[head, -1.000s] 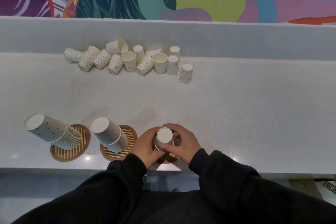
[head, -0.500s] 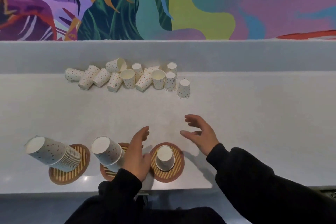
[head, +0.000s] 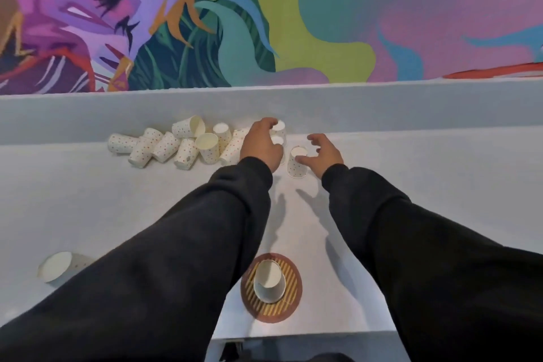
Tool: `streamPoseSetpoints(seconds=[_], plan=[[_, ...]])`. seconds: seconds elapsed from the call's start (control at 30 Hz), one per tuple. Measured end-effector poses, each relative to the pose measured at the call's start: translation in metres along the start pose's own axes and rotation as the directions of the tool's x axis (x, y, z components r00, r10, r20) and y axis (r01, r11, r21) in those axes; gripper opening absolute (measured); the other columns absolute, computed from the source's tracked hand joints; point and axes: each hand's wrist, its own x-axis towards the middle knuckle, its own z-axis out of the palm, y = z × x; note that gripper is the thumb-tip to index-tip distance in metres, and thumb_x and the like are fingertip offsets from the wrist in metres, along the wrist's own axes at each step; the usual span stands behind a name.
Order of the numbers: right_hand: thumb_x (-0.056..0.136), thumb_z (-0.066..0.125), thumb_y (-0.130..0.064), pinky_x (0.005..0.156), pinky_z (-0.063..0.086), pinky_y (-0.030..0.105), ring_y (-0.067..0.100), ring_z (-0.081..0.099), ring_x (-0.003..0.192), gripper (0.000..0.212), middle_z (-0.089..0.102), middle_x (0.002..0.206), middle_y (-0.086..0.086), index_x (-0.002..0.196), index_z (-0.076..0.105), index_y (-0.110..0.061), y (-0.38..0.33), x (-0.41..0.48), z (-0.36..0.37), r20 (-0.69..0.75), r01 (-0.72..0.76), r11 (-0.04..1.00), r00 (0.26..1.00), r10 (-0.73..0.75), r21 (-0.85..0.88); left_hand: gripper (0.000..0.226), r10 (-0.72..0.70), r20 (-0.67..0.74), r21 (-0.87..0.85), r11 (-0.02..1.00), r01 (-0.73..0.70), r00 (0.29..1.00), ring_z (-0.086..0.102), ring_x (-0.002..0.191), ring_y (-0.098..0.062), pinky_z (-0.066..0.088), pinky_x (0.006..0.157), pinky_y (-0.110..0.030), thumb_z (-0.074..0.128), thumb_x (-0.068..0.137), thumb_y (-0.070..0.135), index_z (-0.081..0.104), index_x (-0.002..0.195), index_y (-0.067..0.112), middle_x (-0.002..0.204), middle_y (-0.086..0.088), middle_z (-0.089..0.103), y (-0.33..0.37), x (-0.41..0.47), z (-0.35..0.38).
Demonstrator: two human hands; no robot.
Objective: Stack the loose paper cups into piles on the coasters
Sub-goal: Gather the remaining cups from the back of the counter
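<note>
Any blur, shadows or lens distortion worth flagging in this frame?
Head view: soft throughout, with the left hand and right hand slightly smeared. Their shadows fall toward the camera on the white counter. The ledge behind runs tilted across the frame. There is no glare on the coaster or its cup.

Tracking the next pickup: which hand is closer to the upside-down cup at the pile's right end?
Right. The right hand is at the cup, thumb at its side; the left hand covers other cups left of it.
</note>
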Motion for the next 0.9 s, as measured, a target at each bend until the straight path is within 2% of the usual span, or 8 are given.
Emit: streamPoseSetpoints(seconds=[0.17, 0.33, 0.5, 0.63, 0.7, 0.77, 0.83, 0.9], plan=[[0.082, 0.081, -0.027, 0.116, 0.038, 0.040, 0.028, 0.045, 0.141, 0.084, 0.043, 0.157, 0.003, 0.154, 0.038, -0.026, 0.014, 0.021, 0.009, 0.097, -0.041, 0.975, 0.993, 0.064, -0.217, 0.055, -0.018, 0.245, 0.360, 0.930, -0.074, 0.969, 0.056, 0.129, -0.031, 0.046, 0.107, -0.040, 0.059, 0.089, 0.008, 0.052, 0.142, 0.021, 0.145, -0.005, 0.054, -0.027, 0.041, 0.023], [0.078, 0.084, -0.033, 0.119, 0.035, 0.044, 0.028, 0.040, 0.145, 0.096, 0.036, 0.162, 0.001, 0.157, 0.030, -0.027, 0.023, 0.030, 0.015, 0.169, 0.023, 0.941, 0.985, 0.036, -0.337, 0.070, -0.050, 0.369, 0.460, 0.877, -0.136, 0.928, 0.051, 0.133, -0.033, 0.047, 0.106, -0.045, 0.055, 0.092, 0.005, 0.030, 0.157, 0.016, 0.157, -0.007, 0.040, -0.034, 0.055, 0.034], [0.085, 0.079, -0.039, 0.121, 0.031, 0.043, 0.030, 0.029, 0.152, 0.093, 0.012, 0.171, 0.000, 0.159, 0.023, -0.038, 0.036, 0.040, 0.021, 0.284, 0.122, 0.846, 0.958, 0.036, -0.518, 0.071, -0.092, 0.404, 0.512, 0.847, -0.142, 0.910, 0.054, 0.127, -0.031, 0.048, 0.103, -0.040, 0.055, 0.095, 0.007, 0.023, 0.159, 0.018, 0.152, -0.006, 0.043, -0.038, 0.068, 0.048], [0.086, 0.078, -0.035, 0.119, 0.036, 0.041, 0.030, 0.034, 0.148, 0.071, 0.016, 0.170, 0.001, 0.146, 0.040, -0.038, 0.048, 0.033, 0.022, 0.291, 0.152, 0.834, 0.957, 0.011, -0.531, 0.059, -0.100, 0.423, 0.556, 0.814, -0.171, 0.901, 0.053, 0.120, -0.027, 0.045, 0.100, -0.034, 0.057, 0.096, 0.012, 0.033, 0.150, 0.017, 0.148, -0.006, 0.045, -0.047, 0.061, 0.057], [0.087, 0.077, -0.029, 0.111, 0.041, 0.035, 0.029, 0.045, 0.139, 0.050, 0.032, 0.162, 0.003, 0.130, 0.051, -0.031, 0.048, 0.025, 0.019, 0.268, 0.190, 0.841, 0.962, -0.056, -0.506, 0.066, -0.065, 0.423, 0.560, 0.803, -0.204, 0.904, 0.056, 0.124, -0.031, 0.050, 0.099, -0.039, 0.060, 0.093, 0.011, 0.033, 0.153, 0.016, 0.146, -0.008, 0.049, -0.053, 0.057, 0.060], [0.090, 0.072, -0.023, 0.093, 0.046, 0.028, 0.026, 0.057, 0.117, 0.029, 0.053, 0.136, 0.001, 0.112, 0.054, -0.028, 0.049, 0.016, 0.013, 0.253, 0.190, 0.874, 0.964, -0.079, -0.447, 0.065, -0.056, 0.422, 0.563, 0.799, -0.213, 0.905, 0.058, 0.123, -0.030, 0.049, 0.097, -0.038, 0.061, 0.093, 0.011, 0.035, 0.153, 0.016, 0.141, -0.008, 0.055, -0.056, 0.054, 0.063], [0.090, 0.069, -0.021, 0.079, 0.042, 0.026, 0.022, 0.059, 0.098, 0.021, 0.060, 0.111, -0.002, 0.101, 0.053, -0.029, 0.052, 0.006, 0.008, 0.245, 0.139, 0.910, 0.969, -0.042, -0.390, 0.056, -0.082, 0.427, 0.579, 0.790, -0.202, 0.900, 0.058, 0.124, -0.030, 0.049, 0.101, -0.038, 0.063, 0.095, 0.016, 0.044, 0.148, 0.016, 0.138, -0.009, 0.057, -0.059, 0.048, 0.065], [0.090, 0.068, -0.021, 0.077, 0.040, 0.026, 0.022, 0.059, 0.094, 0.021, 0.061, 0.106, -0.004, 0.099, 0.053, -0.032, 0.058, -0.005, 0.003, 0.223, 0.080, 0.937, 0.975, -0.002, -0.339, 0.047, -0.105, 0.412, 0.589, 0.789, -0.177, 0.905, 0.059, 0.119, -0.031, 0.051, 0.102, -0.040, 0.064, 0.095, 0.020, 0.052, 0.140, 0.017, 0.136, -0.010, 0.054, -0.062, 0.041, 0.066]])
